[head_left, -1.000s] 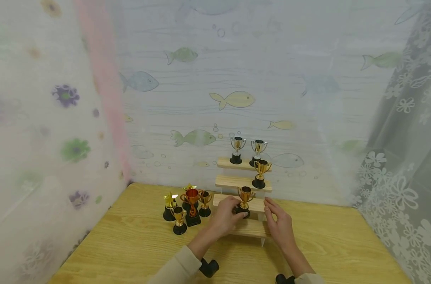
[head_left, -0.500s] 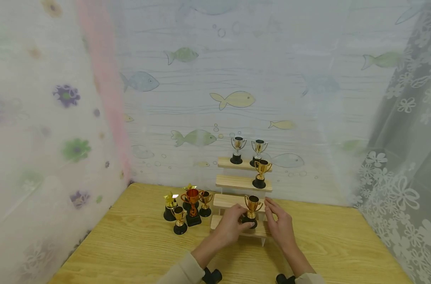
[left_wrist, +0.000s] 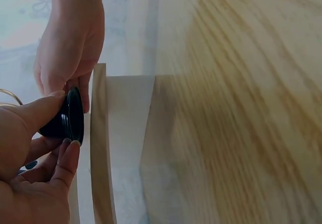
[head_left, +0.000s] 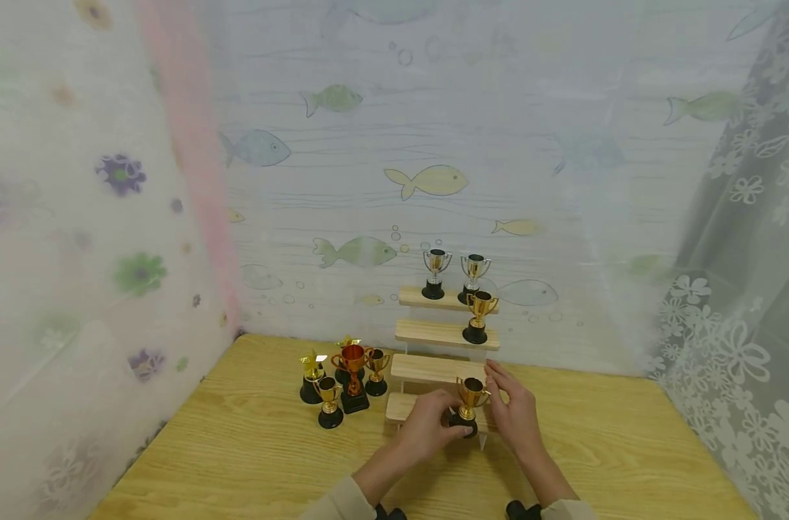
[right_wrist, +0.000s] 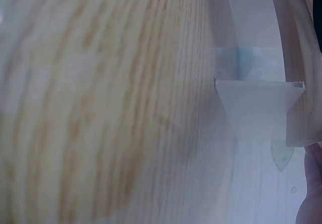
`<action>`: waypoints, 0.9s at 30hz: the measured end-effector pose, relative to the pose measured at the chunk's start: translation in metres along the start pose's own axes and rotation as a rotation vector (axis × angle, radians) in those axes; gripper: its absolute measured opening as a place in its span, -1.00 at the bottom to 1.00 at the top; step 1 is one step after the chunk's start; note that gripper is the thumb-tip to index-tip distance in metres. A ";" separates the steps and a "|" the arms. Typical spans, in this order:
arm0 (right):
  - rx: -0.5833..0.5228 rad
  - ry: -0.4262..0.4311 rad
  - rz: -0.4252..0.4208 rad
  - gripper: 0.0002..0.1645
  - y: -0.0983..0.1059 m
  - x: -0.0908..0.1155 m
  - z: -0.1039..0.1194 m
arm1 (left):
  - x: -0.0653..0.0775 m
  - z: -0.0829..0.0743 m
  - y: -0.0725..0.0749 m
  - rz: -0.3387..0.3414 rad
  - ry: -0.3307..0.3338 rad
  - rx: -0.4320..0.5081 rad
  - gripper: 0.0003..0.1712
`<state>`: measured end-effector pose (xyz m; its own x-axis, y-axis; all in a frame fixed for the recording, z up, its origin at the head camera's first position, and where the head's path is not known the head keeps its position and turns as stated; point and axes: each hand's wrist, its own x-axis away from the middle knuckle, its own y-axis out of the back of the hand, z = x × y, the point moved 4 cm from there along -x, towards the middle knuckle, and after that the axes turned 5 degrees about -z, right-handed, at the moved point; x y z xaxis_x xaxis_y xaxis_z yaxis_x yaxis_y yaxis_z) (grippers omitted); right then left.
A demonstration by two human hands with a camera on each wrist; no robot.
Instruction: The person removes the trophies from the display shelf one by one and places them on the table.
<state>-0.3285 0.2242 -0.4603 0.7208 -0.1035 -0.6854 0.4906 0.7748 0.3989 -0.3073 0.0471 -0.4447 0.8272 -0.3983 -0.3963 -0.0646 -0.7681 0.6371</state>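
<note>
My left hand [head_left: 427,427] pinches the black base of a small gold trophy cup [head_left: 472,393] over the lowest step of a wooden step stand [head_left: 438,370]. In the left wrist view the round base [left_wrist: 75,116] is tipped on its side in that picture, between thumb and fingers, right beside the step's edge [left_wrist: 100,148]. My right hand [head_left: 516,415] rests at the stand's right end, its fingers fairly straight along the edge. In the right wrist view only part of that hand [right_wrist: 312,189] shows, past the end of the board.
Silver trophies [head_left: 436,267] stand on the top step, and a gold trophy [head_left: 480,310] on the step below. Left of the stand, several trophies [head_left: 354,375] cluster on the wood-grain table [head_left: 251,433]. A fish-print curtain [head_left: 342,180] hangs behind.
My left hand has brought the gold trophy down and rightward, from the third step to the lowest one. The right hand has stayed at the stand's end.
</note>
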 end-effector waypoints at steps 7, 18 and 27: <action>0.009 -0.025 0.019 -0.63 -0.001 -0.001 -0.002 | 0.003 0.000 -0.004 0.032 -0.040 0.005 -0.76; 0.010 -0.020 0.013 -0.63 0.000 0.000 -0.002 | 0.010 -0.004 -0.010 0.057 -0.064 0.016 -0.78; -0.006 -0.057 0.027 -0.62 0.000 0.000 0.000 | 0.018 -0.007 -0.016 0.124 -0.041 0.037 -0.79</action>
<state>-0.3287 0.2247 -0.4602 0.7607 -0.1178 -0.6383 0.4676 0.7816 0.4129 -0.2877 0.0553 -0.4576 0.7882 -0.5108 -0.3431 -0.1863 -0.7295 0.6581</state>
